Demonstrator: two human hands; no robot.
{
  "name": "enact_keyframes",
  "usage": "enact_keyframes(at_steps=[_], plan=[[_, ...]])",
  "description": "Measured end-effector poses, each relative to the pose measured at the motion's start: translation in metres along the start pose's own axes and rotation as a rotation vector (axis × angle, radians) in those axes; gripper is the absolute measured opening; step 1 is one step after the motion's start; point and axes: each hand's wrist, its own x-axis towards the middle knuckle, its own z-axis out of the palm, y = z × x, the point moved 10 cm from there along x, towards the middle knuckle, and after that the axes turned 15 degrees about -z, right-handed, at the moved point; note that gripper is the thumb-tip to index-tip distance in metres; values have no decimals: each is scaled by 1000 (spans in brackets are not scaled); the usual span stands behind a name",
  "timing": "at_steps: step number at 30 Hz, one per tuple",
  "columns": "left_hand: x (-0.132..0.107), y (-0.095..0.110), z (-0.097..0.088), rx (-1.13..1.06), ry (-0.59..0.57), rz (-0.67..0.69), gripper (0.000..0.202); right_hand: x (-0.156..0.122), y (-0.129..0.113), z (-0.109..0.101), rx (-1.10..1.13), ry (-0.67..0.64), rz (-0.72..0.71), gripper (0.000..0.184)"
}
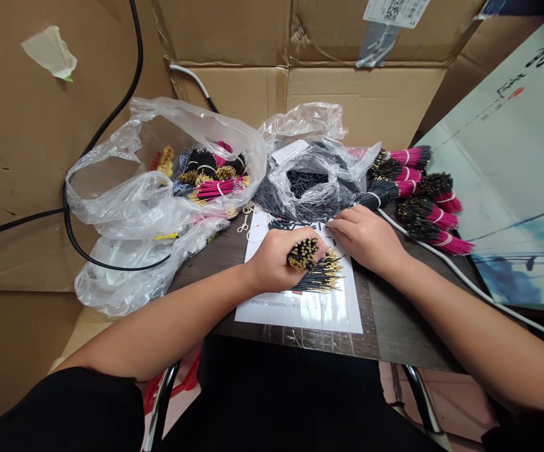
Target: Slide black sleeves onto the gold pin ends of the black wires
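My left hand point(274, 260) is wrapped round a thick bundle of black wires point(303, 254), whose gold ring-like ends face me. Under it, a loose row of black wires with gold tips point(326, 273) lies on a printed white sheet point(298, 319). My right hand point(369, 237) rests at the sheet's upper right edge, thumb and fingers drawn together by a few short black tube pieces point(319, 226). Whether a piece is between its fingertips is hidden. Beyond the hands, an open clear plastic bag point(284, 199) holds many more of these black pieces point(307, 182).
At left, a clear plastic bag point(125, 216) holds banded black and pink bundles point(220, 188). More banded bundles point(436, 216) lie at right beside a white cable point(441, 257). Rubber bands point(244, 223) lie by the sheet. Cardboard walls point(234, 88) and a painted panel point(512, 157) enclose the table.
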Motion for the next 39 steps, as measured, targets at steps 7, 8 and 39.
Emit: enact_keyframes(at_steps=[7, 8, 39], plan=[[1, 0, -4, 22, 64, -11, 6, 1, -16, -62, 150, 365, 47, 22], [1, 0, -5, 27, 76, -13, 5, 2, -24, -71, 184, 388, 38, 25], [-1, -6, 18, 223, -87, 76, 14, -16, -53, -70, 381, 463, 0, 40]])
